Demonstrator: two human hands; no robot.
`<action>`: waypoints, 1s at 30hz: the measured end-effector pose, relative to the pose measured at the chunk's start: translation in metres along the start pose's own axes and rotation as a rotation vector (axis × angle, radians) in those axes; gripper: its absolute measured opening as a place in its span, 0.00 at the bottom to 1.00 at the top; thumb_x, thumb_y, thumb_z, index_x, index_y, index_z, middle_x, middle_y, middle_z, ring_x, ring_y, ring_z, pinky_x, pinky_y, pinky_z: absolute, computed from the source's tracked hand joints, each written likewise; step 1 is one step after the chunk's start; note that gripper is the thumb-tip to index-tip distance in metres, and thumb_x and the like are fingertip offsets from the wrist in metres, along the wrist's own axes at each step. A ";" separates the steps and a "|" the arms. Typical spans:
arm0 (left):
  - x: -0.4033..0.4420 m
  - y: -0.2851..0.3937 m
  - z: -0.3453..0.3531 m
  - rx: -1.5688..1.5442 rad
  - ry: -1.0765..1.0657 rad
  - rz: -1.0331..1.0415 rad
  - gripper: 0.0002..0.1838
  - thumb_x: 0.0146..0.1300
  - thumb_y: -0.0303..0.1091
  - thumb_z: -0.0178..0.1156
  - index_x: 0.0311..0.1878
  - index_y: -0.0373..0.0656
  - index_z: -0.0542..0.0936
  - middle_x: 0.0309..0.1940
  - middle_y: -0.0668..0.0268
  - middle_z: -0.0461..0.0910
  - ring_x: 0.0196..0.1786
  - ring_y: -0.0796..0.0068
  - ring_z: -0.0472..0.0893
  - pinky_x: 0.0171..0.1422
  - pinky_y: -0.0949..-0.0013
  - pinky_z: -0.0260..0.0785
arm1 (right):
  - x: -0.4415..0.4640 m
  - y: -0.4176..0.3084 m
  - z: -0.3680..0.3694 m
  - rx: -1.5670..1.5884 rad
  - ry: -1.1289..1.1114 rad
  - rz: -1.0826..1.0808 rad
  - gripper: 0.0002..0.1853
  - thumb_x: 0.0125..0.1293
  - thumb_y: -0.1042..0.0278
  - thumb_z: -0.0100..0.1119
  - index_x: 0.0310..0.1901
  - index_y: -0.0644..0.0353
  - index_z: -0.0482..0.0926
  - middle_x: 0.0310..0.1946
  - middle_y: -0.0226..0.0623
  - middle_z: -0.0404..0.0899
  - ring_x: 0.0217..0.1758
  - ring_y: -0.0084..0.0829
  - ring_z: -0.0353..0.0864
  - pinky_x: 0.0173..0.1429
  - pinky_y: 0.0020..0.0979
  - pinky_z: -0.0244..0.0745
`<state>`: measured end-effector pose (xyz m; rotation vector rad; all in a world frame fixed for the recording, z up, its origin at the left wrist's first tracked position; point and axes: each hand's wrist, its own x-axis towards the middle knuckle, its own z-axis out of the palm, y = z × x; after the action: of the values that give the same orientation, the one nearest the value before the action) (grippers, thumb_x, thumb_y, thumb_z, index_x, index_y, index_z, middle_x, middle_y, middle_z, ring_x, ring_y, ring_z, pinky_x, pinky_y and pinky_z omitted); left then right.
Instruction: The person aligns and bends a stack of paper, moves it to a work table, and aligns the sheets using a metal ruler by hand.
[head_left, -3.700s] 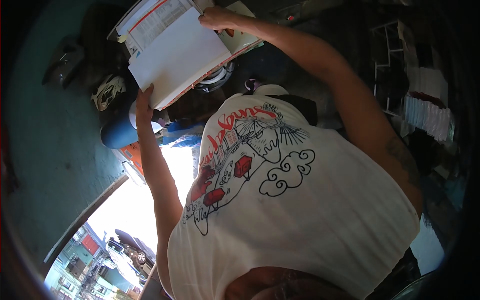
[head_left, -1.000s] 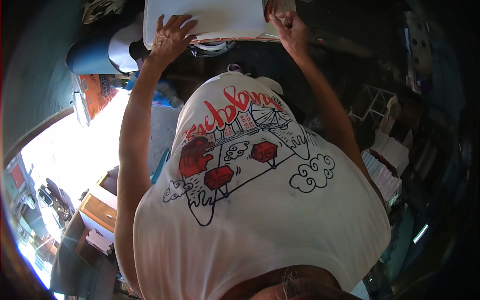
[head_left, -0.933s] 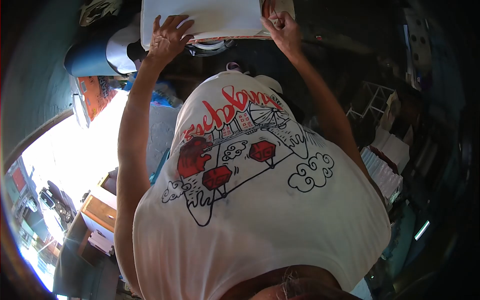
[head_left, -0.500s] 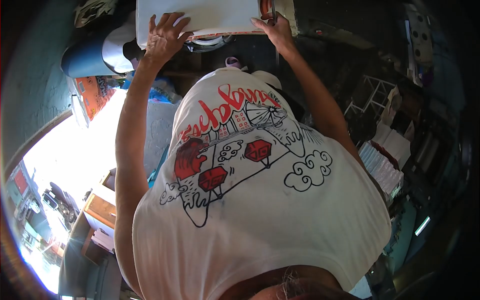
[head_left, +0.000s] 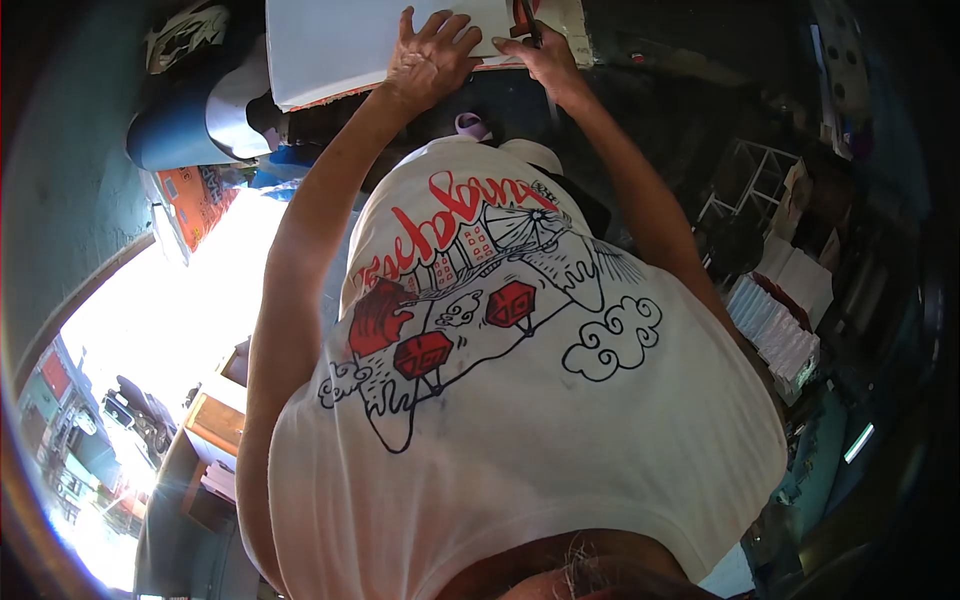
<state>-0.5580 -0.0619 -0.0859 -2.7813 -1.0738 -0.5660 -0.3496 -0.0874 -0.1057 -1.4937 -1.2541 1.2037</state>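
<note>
A white sheet or board [head_left: 330, 45] lies at the top of the view, its near edge rough and reddish. My left hand [head_left: 432, 62] rests on it palm down, with the fingers spread and nothing held. Close by on the right, my right hand [head_left: 552, 68] is at the near edge. Its thumb points left over the white surface, and its fingers curl around a slim dark tool [head_left: 534, 30]. A reddish-orange curved part shows beside that tool. The frame's top edge cuts both off, so I cannot make out the tool's kind.
To the left are a blue roll [head_left: 170, 130] and an orange printed bag [head_left: 190, 205]. A white wire rack [head_left: 750, 180] and a stack of pale folded material [head_left: 775, 325] are on the right. Strong light enters through an opening at left.
My left hand has slid right across the white surface, closer to my right hand. My right hand has moved slightly left and down with the dark tool. The white sheet's left corner now sits lower.
</note>
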 end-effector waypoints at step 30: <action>0.013 -0.028 -0.038 -0.178 -0.258 -0.205 0.25 0.65 0.37 0.59 0.66 0.50 0.73 0.70 0.53 0.62 0.72 0.50 0.61 0.73 0.42 0.50 | 0.000 0.019 0.011 0.241 -0.019 0.145 0.42 0.48 0.58 0.80 0.57 0.76 0.66 0.42 0.42 0.77 0.40 0.30 0.81 0.45 0.28 0.77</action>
<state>-0.5795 -0.0416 -0.0467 -2.9808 -1.4390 -0.3424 -0.3564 -0.0903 -0.1264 -1.4155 -0.9861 1.4137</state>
